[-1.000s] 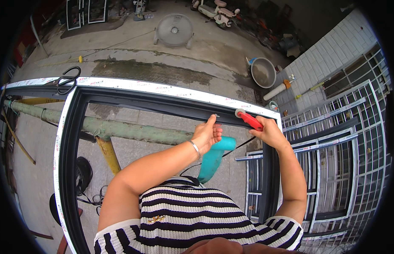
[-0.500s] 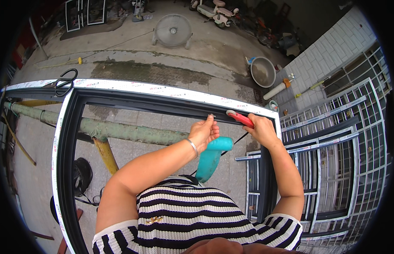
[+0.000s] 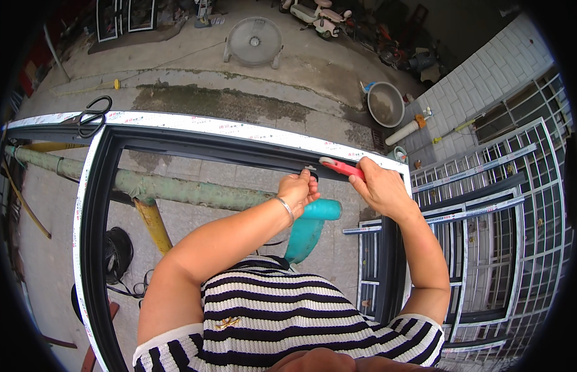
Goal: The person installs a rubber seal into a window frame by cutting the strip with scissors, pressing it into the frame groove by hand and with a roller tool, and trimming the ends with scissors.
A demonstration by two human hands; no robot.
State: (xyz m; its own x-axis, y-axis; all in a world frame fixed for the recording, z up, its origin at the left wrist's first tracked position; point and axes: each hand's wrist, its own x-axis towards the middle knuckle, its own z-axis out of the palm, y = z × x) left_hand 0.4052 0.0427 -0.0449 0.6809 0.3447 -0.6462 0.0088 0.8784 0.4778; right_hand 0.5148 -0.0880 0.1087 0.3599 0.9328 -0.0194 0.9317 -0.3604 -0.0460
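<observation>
Your right hand (image 3: 378,186) grips a red-handled tool (image 3: 339,166), its tip on the dark window frame (image 3: 239,149) at one o'clock. Your left hand (image 3: 298,192), fingers curled, presses the frame just beside it, at its nine o'clock.

Single view, head-worn fisheye, left unit of a side-by-side pair; looks steeply down over the wearer's striped shirt (image 3: 288,322) from close above; both forearms enter from the lower edge; faces forward across a dark window frame (image 3: 195,144) near the lens, with the concrete floor (image 3: 195,74) beyond; straight edges bow toward the rim; corners black; no second view supplied, so no overlap to record.
</observation>
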